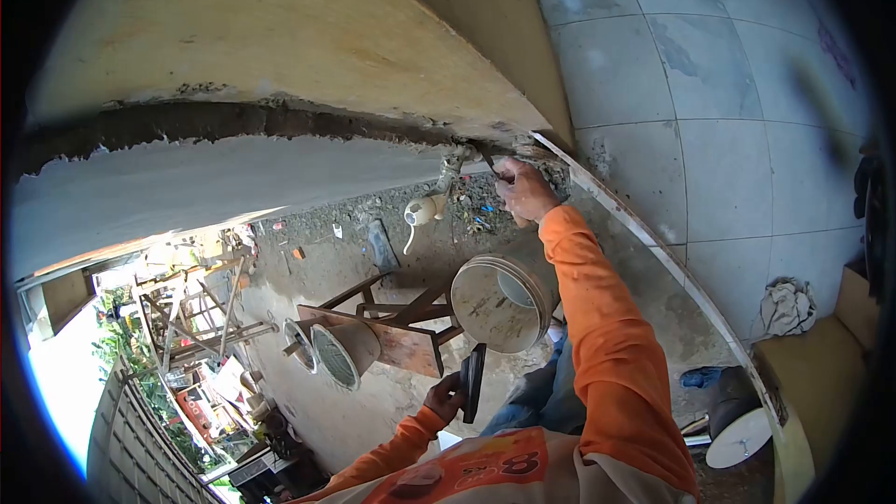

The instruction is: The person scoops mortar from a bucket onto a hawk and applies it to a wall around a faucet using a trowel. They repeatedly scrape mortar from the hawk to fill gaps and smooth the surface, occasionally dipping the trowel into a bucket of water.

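My right hand (525, 194), at the end of an orange sleeve, is closed round the handle of a thin tool (487, 161). The tool's end meets the foot of the yellow wall (308, 19), beside a pale pipe fitting (451, 164). Lower down, my left hand (446, 399) grips a dark flat tool (475, 383), held on edge near my body. A large round bucket (499, 303) lies between the two hands, its inside smeared with dried material. A strip of rough dark mortar (233, 119) runs between the yellow and the grey surface.
A wooden bench (401, 341) with containers (338, 355) stands left of the bucket. A white-edged ledge (644, 235) borders the tiled floor (719, 177) at right. A crumpled cloth (789, 306) lies on the tiles. Wooden frames (187, 313) stand at far left.
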{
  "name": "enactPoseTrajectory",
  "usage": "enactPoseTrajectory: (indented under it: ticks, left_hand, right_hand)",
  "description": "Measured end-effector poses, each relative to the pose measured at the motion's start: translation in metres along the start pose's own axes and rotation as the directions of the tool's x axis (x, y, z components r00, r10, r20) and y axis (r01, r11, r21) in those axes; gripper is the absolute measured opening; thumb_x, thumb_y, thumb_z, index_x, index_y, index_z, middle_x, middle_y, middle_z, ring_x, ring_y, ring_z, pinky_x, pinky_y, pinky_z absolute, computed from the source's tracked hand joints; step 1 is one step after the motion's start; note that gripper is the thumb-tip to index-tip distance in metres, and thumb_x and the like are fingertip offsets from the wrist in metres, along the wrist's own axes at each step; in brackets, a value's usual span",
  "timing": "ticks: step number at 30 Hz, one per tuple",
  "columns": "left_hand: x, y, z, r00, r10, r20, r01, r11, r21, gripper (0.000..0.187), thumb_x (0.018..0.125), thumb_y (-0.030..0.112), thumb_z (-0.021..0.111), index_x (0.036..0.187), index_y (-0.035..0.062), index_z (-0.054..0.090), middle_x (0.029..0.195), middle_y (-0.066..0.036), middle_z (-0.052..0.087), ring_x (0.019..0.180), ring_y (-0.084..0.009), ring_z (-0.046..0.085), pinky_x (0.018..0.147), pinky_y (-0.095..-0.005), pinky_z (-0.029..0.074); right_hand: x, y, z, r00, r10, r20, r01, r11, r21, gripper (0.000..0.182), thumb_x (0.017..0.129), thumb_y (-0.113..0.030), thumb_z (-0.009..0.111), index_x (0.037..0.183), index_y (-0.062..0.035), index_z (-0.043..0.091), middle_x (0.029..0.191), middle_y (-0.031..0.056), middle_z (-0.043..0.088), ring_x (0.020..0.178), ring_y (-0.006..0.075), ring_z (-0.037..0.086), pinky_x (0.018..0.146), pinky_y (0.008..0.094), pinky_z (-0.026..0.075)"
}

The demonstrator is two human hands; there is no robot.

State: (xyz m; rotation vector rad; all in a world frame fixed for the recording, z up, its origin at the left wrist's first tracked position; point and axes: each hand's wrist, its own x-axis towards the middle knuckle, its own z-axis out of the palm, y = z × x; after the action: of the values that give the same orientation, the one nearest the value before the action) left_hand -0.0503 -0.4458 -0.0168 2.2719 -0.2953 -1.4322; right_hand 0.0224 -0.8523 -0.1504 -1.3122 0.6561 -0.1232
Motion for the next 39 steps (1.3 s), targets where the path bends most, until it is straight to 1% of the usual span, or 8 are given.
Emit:
enactPoseTrajectory:
  ticks: [3,8,11,12,17,19,37,39]
  left_hand:
    - [-0.007,-0.003,-0.004,0.997,0.053,-0.048,-0.051,0.998,0.04,0.043,0.077,0.015,0.055,0.118,0.0036,0.049,0.096,-0.012,0.061,0.083,-0.0186,0.06,0.069,-0.0304,0.049]
    - [-0.006,-0.025,-0.002,0.999,0.005,-0.036,-0.006,0.999,-0.033,0.042,0.078,0.016,0.054,0.118,0.0029,0.049,0.092,-0.012,0.062,0.078,-0.0182,0.061,0.066,-0.0304,0.05]
    - [-0.006,-0.019,0.002,0.997,0.051,-0.054,-0.054,0.998,-0.043,0.041,0.079,0.015,0.053,0.118,0.0031,0.049,0.091,-0.012,0.062,0.075,-0.0179,0.062,0.065,-0.0303,0.05]
    - [-0.005,-0.014,0.003,0.997,0.047,-0.057,-0.049,0.998,-0.044,0.041,0.079,0.015,0.053,0.118,0.0031,0.049,0.091,-0.012,0.062,0.075,-0.0179,0.062,0.065,-0.0303,0.05]
    - [-0.004,-0.012,0.005,0.999,0.007,-0.04,-0.008,0.999,-0.036,0.042,0.079,0.015,0.053,0.119,0.0037,0.048,0.095,-0.013,0.062,0.079,-0.0183,0.061,0.068,-0.0302,0.05]
    - [-0.005,-0.009,0.006,0.999,-0.013,-0.047,0.011,0.999,-0.046,0.042,0.079,0.015,0.053,0.119,0.0038,0.048,0.096,-0.013,0.062,0.08,-0.0184,0.061,0.069,-0.0303,0.05]
    - [-0.001,-0.011,0.004,0.998,0.025,-0.053,-0.029,0.996,-0.087,0.042,0.078,0.015,0.055,0.117,0.0011,0.049,0.093,-0.014,0.062,0.073,-0.0195,0.063,0.064,-0.0297,0.051]
    - [0.0,-0.012,0.004,0.999,0.023,-0.031,-0.026,0.996,-0.088,0.042,0.078,0.016,0.054,0.117,0.001,0.049,0.093,-0.014,0.062,0.073,-0.0197,0.063,0.064,-0.0296,0.05]
  right_hand:
    - [-0.036,-0.008,-0.016,0.991,-0.135,-0.028,0.133,0.99,-0.039,0.029,0.076,-0.009,0.054,0.104,0.0018,0.054,0.08,0.0152,0.063,0.055,0.022,0.059,0.058,0.0345,0.048]
    - [-0.064,0.011,0.0,0.975,0.16,-0.157,-0.109,0.951,0.289,0.028,0.078,-0.005,0.051,0.106,-0.0027,0.052,0.063,0.0051,0.053,0.046,0.0122,0.05,0.04,0.0261,0.04]
    - [-0.024,0.039,0.021,0.953,0.127,-0.275,-0.052,0.963,0.266,0.03,0.078,-0.007,0.054,0.108,-0.0033,0.049,0.064,0.0053,0.053,0.045,0.0129,0.05,0.038,0.0264,0.04]
    - [-0.019,0.032,0.021,0.957,0.22,-0.189,-0.104,0.869,0.484,0.03,0.079,-0.008,0.055,0.108,-0.0045,0.048,0.068,0.0063,0.054,0.048,0.0139,0.051,0.038,0.0275,0.042]
    - [0.011,0.036,0.053,0.873,0.375,-0.312,-0.109,0.773,0.625,0.028,0.078,-0.006,0.054,0.105,-0.0041,0.046,0.07,0.0094,0.054,0.056,0.0157,0.054,0.043,0.0292,0.044]
    - [0.025,0.065,0.067,0.877,0.205,-0.435,-0.049,0.938,0.344,0.028,0.077,-0.005,0.054,0.103,-0.0033,0.046,0.072,0.0106,0.054,0.054,0.0178,0.053,0.047,0.0304,0.044]
    - [0.016,0.035,0.072,0.883,-0.039,-0.467,0.109,0.986,0.124,0.021,0.075,-0.002,0.053,0.095,-0.0045,0.046,0.074,0.0101,0.055,0.065,0.0212,0.055,0.062,0.0351,0.044]
    - [0.009,0.025,0.071,0.843,-0.212,-0.495,0.171,0.977,-0.128,0.023,0.073,-0.002,0.053,0.095,-0.0041,0.046,0.074,0.0116,0.055,0.066,0.0242,0.055,0.062,0.0362,0.044]
